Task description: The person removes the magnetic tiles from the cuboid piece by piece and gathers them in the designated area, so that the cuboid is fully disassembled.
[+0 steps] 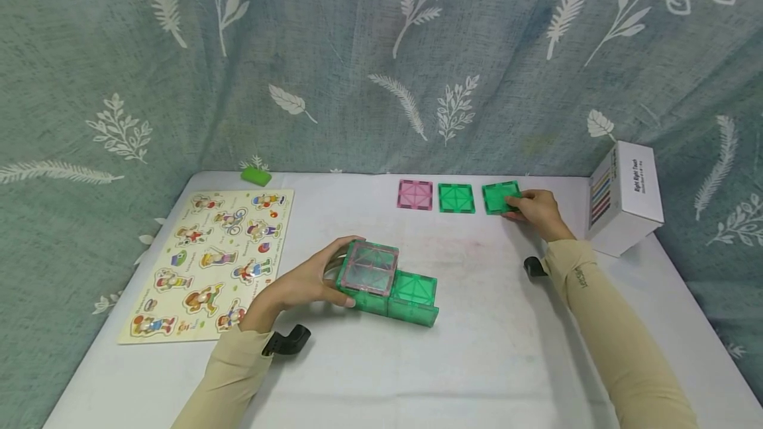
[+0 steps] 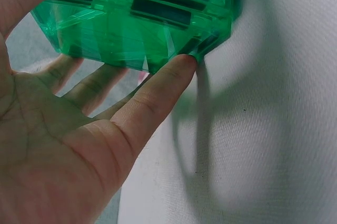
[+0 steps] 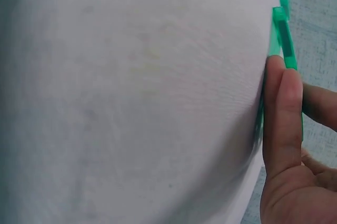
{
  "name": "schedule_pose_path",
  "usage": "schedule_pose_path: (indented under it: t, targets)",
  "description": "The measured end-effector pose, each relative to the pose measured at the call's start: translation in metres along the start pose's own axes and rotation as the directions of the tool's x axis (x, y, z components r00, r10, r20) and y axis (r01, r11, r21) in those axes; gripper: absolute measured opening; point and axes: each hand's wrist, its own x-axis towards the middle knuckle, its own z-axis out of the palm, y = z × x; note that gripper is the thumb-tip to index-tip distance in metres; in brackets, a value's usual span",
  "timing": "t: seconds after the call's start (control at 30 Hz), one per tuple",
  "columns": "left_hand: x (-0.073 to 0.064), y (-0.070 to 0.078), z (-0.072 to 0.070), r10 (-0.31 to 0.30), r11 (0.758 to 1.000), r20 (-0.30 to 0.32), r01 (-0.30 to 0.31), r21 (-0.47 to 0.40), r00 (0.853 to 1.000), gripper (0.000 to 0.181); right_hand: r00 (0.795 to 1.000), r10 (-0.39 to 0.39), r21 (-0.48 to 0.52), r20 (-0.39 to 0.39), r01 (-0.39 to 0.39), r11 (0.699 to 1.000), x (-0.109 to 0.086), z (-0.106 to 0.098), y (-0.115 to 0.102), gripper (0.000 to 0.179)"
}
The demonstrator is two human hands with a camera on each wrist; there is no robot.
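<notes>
In the head view my left hand (image 1: 310,279) grips the left side of a small build of magnetic tiles (image 1: 415,288) on the table. Its taller part is a green cube with a pink tile (image 1: 371,267) on top; a lower green part adjoins it at the right. The left wrist view shows the thumb and fingers (image 2: 152,100) around the green walls (image 2: 121,34). At the back right, my right hand (image 1: 539,210) pinches a single green square tile (image 1: 498,196) by its right edge. The right wrist view shows this tile edge-on, with fingers (image 3: 287,113) and thumb on opposite faces.
Left of the pinched tile lie another green tile (image 1: 456,198) and a pink tile (image 1: 414,195). A picture puzzle board (image 1: 205,270) covers the table's left side, with a green block (image 1: 256,176) behind it. A white box (image 1: 626,197) stands at the right. Patterned cloth hangs behind.
</notes>
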Motion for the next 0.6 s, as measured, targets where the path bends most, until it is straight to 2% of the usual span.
schedule_pose_path:
  t: [0.27,0.6]
  targets:
    - [0.0000,0.0005,-0.0005,0.001,1.000,0.005,-0.001,-0.002,1.000,0.109,0.998,0.041,0.001,-0.046,-0.041,0.999,0.0005,0.0003,0.0019,0.076]
    - [-0.0003,0.0004,-0.0003,-0.007,1.000,0.007,0.007,-0.008,1.000,0.109,0.993,-0.006,0.024,-0.114,0.009,1.000,0.0001,0.0039,0.0059,0.069]
